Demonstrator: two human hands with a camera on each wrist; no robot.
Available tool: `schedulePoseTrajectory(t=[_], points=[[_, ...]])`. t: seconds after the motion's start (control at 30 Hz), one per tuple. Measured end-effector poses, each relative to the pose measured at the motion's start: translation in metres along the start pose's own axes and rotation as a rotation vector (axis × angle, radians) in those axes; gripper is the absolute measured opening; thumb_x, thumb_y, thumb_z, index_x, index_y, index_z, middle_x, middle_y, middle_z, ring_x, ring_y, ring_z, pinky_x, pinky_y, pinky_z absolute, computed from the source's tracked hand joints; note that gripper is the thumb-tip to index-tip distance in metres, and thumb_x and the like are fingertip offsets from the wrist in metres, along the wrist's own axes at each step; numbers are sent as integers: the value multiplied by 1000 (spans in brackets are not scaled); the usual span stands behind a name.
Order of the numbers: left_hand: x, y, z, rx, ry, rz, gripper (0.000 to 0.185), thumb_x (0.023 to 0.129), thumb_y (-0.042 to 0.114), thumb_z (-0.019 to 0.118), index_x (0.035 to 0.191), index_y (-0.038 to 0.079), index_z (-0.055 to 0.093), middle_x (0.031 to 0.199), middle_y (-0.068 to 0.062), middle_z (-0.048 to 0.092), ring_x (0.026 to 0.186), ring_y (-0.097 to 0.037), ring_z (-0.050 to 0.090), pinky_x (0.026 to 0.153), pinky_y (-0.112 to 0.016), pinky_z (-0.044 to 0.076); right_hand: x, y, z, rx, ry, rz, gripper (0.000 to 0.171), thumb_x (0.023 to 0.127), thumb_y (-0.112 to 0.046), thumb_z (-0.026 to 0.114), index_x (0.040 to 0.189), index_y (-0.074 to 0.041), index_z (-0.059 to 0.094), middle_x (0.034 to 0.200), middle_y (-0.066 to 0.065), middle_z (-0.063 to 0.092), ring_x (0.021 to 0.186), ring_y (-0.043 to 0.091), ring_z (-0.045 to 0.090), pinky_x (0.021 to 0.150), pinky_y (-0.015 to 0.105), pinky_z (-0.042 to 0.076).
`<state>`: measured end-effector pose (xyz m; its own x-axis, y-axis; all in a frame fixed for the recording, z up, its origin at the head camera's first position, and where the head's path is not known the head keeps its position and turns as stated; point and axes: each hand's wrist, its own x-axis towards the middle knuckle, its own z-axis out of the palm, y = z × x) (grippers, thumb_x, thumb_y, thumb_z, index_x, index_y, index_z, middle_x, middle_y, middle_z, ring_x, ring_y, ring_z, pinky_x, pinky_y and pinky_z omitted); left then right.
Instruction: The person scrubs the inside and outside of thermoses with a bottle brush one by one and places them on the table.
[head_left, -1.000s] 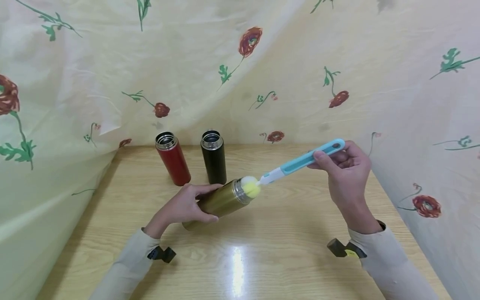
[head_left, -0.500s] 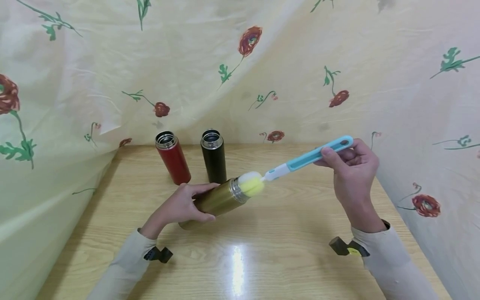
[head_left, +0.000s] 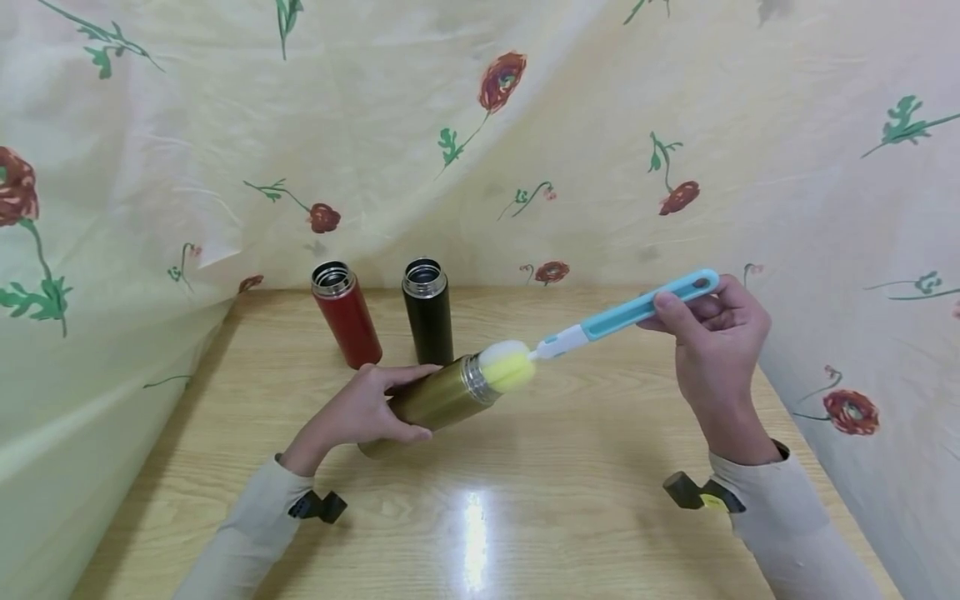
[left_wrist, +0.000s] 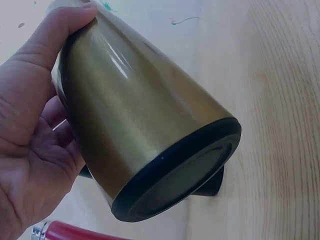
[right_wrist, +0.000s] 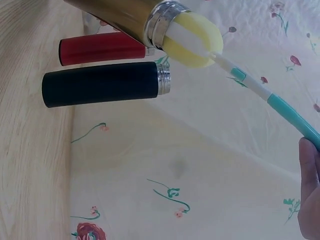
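Cream cloth [head_left: 375,125] printed with red flowers hangs behind and beside a pale wooden table [head_left: 570,500]. Over it, a gold bottle [head_left: 446,398] is tilted in a person's left hand [head_left: 363,408], fingers and thumb curled round its body, its open mouth facing the right hand [head_left: 716,346]. That right hand pinches a blue-and-white brush [head_left: 622,317] near the far end. A red bottle [head_left: 350,325] and a black bottle [head_left: 430,321] stand upright and open-topped beyond the gold one, near each other but apart. The brush's yellow-and-white sponge head [head_left: 512,367] sits partly inside the gold bottle's mouth.
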<state>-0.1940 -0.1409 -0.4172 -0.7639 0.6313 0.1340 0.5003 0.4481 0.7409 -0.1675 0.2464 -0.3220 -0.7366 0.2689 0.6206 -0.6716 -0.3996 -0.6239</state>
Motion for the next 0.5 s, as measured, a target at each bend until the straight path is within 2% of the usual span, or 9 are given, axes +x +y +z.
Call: schedulePoseTrajectory(t=[0.5], points=[[-2,-2,-1,-9,-27,-11,78,75,33,92,144,16,59,131,-6,69,105,-16,68,90,-37,58,6,-3,-7,85,-47,-41,14,81,33,55,92,24,56,79,27,72,70,33,75,63,41,62]])
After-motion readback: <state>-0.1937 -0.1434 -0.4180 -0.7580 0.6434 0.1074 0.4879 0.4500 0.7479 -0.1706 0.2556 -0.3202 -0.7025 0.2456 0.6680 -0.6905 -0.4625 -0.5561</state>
